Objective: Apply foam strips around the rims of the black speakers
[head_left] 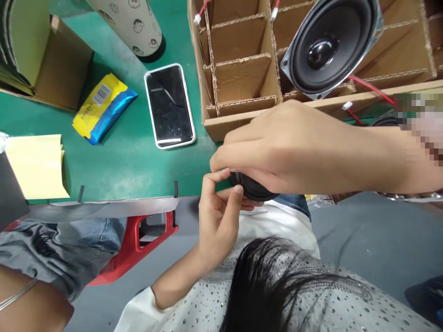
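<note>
Close to the table's front edge, a round black speaker (pixel 256 189) is held between both hands, mostly covered by them. My left hand (pixel 221 214) pinches its left side, thumb and fingers at the rim. From above, my right hand (pixel 273 145) lies over it with the fingers curled down; the fingertips are hidden. Just beyond my right hand, a larger speaker (pixel 323 50) with a black cone and metal frame rests tilted on the divided cardboard box (pixel 221 131).
On the green table (pixel 114 170) lie a phone (pixel 169 106), a yellow-blue packet (pixel 104 108) and yellow paper (pixel 38 166). A patterned cup (pixel 133 23) and cardboard box (pixel 65 64) stand farther back. Red wires (pixel 374 87) trail at right. Another person's arm (pixel 31 299) is lower left, near a red stool (pixel 138 244).
</note>
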{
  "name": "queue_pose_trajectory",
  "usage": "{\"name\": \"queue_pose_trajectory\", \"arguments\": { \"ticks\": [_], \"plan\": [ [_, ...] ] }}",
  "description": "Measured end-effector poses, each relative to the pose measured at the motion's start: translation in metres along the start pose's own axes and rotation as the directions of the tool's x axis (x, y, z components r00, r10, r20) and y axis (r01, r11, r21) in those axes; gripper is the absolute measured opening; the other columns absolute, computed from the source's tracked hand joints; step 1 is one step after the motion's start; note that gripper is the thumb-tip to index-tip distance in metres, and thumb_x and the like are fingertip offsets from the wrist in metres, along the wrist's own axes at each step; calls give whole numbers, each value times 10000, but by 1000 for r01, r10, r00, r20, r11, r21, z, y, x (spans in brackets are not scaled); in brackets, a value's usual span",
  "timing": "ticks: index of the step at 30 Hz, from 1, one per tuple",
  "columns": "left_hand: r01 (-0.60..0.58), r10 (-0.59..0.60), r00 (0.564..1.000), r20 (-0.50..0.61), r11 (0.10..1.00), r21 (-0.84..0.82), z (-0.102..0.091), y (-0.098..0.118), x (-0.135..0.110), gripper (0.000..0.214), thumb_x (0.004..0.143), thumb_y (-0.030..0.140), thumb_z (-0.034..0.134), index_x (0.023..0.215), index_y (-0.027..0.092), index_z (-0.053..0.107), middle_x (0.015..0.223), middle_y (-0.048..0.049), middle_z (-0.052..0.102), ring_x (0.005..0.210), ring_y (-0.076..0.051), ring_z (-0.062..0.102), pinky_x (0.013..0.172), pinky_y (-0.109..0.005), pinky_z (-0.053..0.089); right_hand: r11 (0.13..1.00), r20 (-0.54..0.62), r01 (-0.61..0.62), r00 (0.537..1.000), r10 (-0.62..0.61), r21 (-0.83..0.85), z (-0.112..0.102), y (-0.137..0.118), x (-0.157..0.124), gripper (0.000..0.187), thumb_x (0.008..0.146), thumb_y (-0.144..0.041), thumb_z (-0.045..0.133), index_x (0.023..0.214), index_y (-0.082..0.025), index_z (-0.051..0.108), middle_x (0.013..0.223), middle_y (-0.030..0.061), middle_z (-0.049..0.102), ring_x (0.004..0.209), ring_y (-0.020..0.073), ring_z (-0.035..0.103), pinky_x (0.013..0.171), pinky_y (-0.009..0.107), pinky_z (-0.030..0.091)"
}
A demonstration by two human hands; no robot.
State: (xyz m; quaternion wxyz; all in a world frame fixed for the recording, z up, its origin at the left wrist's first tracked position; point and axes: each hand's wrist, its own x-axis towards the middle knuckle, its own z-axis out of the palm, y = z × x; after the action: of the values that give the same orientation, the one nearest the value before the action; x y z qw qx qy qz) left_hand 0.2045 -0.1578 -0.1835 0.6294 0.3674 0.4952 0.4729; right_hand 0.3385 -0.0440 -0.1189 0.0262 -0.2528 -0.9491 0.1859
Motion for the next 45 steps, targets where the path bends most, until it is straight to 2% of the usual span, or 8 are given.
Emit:
{"name": "queue_pose_trajectory", "arguments": {
  "ticks": [9,19,24,27,30,32,41,45],
  "plan": [
    [-56,57,998,-16,997,53,-8,-1,0,277,833,161,696,1029,179,501,626,45,620,615,-111,659,610,-180,533,993,19,115,993,-115,1,-2,-4,-1,362,711,-58,525,995,-258,625,704,-77,534,611,16,421,576,204,323],
    [-75,79,993,-90,996,48,-6,-7,-5,183,889,203,640,942,201,465,660,36,664,615,-125,685,620,-214,568,986,-44,160,986,-158,36,8,8,-5,75,747,-141,545,802,-191,542,661,-66,477,585,30,301,587,219,286],
    [-116,-5,965,262,887,446,-30,20,21,224,767,136,699,759,190,482,616,55,535,517,-86,507,463,-189,407,963,-34,229,973,-227,145,0,3,1,147,735,-54,484,735,-171,572,622,-47,449,564,30,328,571,228,282],
    [-348,-2,845,535,757,552,-38,36,46,269,687,39,635,578,177,431,548,57,416,531,-86,400,466,-211,315,962,-5,231,973,-233,147,-7,0,3,154,735,-37,487,688,-162,564,581,-35,418,541,38,315,551,245,252],
    [-427,-69,710,701,749,507,-40,45,68,250,665,67,669,536,180,487,565,42,456,572,-114,432,507,-234,342,956,-66,240,970,-232,166,-9,0,3,167,751,-51,507,668,-179,576,575,-47,432,531,39,299,517,261,208],
    [-398,-109,664,740,786,473,-40,47,78,204,676,94,686,555,191,553,598,31,519,580,-133,475,513,-243,379,952,-91,247,968,-234,178,-9,1,5,173,744,-50,511,640,-178,564,559,-48,418,524,40,274,505,257,205],
    [-19,-255,655,711,935,353,-42,47,73,197,734,25,614,735,202,702,667,-12,675,488,-154,601,408,-221,496,971,-21,163,987,-162,177,1,4,2,84,743,-122,567,727,-197,600,642,-75,544,552,42,303,550,220,219],
    [8,-175,737,653,968,250,-45,40,56,172,801,61,581,797,201,681,731,-36,684,568,-172,664,483,-236,579,955,-78,216,976,-204,204,12,5,-3,153,807,-105,470,745,-186,584,668,-88,567,554,58,317,546,226,217]
  ]
}}
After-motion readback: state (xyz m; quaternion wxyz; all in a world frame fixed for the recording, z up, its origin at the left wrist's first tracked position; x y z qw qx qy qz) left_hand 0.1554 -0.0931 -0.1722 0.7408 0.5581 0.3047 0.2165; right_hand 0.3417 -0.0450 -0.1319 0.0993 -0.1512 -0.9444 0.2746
